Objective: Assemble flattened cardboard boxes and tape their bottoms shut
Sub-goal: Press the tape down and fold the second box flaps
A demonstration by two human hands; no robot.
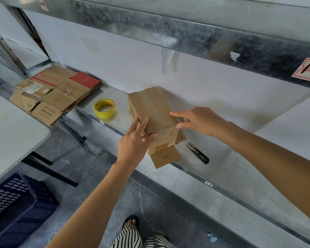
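Box [150,106], left hand [132,142] flat against its left side, right hand [202,120] loose, fingertip [172,113] on top

Blue plastic crate [16,203] on grey floor [97,176] by white table [11,131]; galvanised metal shelf [222,158] at right.

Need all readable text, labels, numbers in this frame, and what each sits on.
"1702": on the box flap that hangs over the shelf edge, upside down to the camera.
Red print on the flattened boxes: too blurred to read.
White label on that stack, black characters: unreadable.
Red-bordered sticker on the upper beam: handwritten mark, cut off by the frame, unreadable.
Small shelf-edge tags: too small to read.
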